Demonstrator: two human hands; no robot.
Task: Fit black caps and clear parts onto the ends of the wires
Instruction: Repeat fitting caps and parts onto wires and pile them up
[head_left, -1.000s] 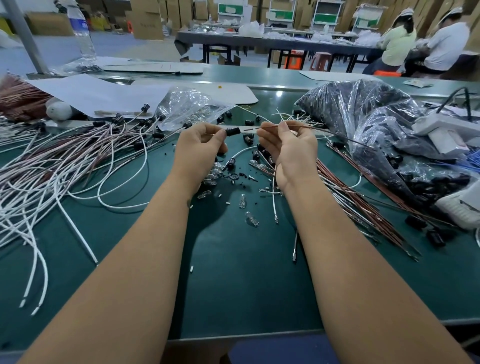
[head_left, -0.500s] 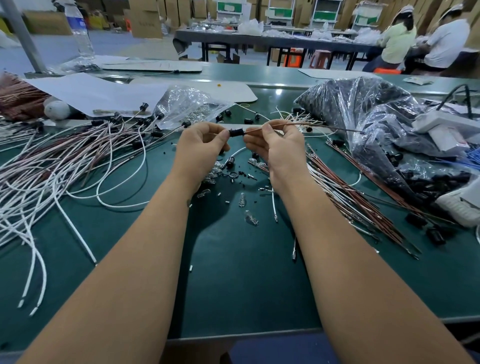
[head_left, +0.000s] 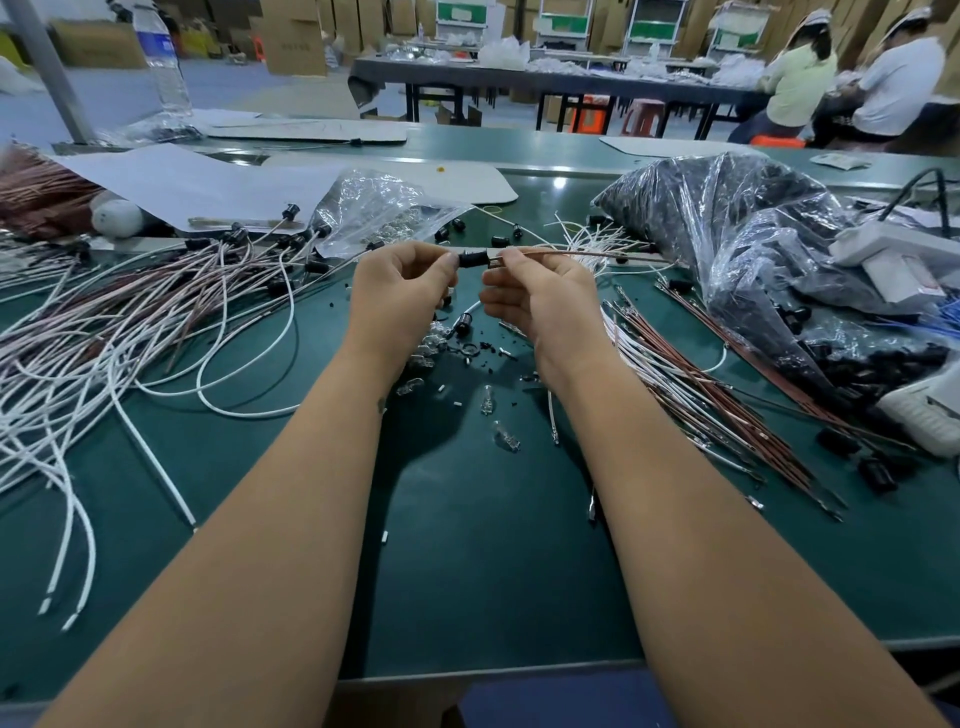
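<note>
Left hand (head_left: 400, 291): a small black plastic cap (head_left: 471, 258) is pinched at the fingertips.
Right hand (head_left: 540, 296): a thin brown wire (head_left: 571, 252) is pinched, its end at the cap's 3 o'clock.
Place: both held above the green table (head_left: 467, 545).

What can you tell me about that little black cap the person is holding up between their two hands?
The black cap is a small, dark, roughly cylindrical piece, plastic by the look of it, lying sideways in the air above the green table. The left hand pinches its left end with its fingertips. Its right end faces the tip of a thin brown wire pinched by the right hand. Whether the wire has entered the cap cannot be told.
</note>
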